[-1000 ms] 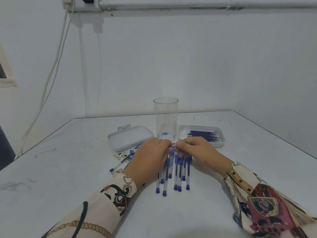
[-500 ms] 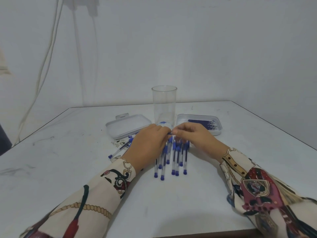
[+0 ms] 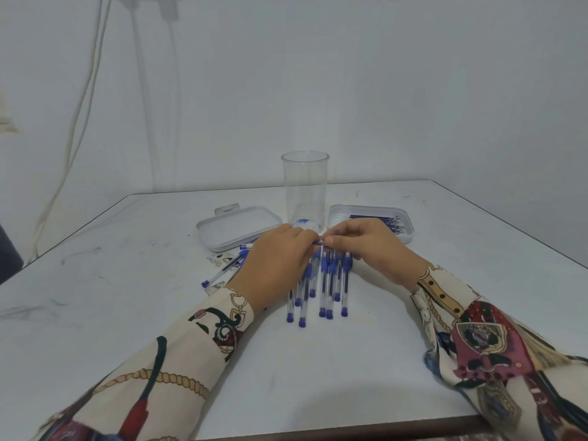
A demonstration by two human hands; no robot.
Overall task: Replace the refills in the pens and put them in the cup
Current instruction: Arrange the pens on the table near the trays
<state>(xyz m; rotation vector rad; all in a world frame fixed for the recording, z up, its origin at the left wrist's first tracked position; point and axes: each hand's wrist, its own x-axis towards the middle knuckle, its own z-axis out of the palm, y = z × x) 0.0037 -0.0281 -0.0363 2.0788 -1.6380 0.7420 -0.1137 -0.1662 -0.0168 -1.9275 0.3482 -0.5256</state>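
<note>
Several clear pens with blue caps (image 3: 324, 288) lie side by side on the white table (image 3: 318, 361), pointing towards me. Just above their far ends my left hand (image 3: 276, 265) and my right hand (image 3: 369, 249) meet, and both pinch one pen (image 3: 319, 244) between their fingertips; most of that pen is hidden by the fingers. A tall clear plastic cup (image 3: 305, 189) stands upright right behind my hands. To its right an open white box (image 3: 407, 224) holds several blue refills (image 3: 378, 219).
The box's white lid (image 3: 235, 227) lies left of the cup. A few more pens (image 3: 222, 270) and a small printed wrapper (image 3: 218, 261) lie at an angle under my left hand's outer side. White cables (image 3: 79, 122) hang down the wall at the left.
The view has tilted down slightly. My hands stay together over the pens, still working the one pen between the fingertips. Nothing else on the table has moved.
</note>
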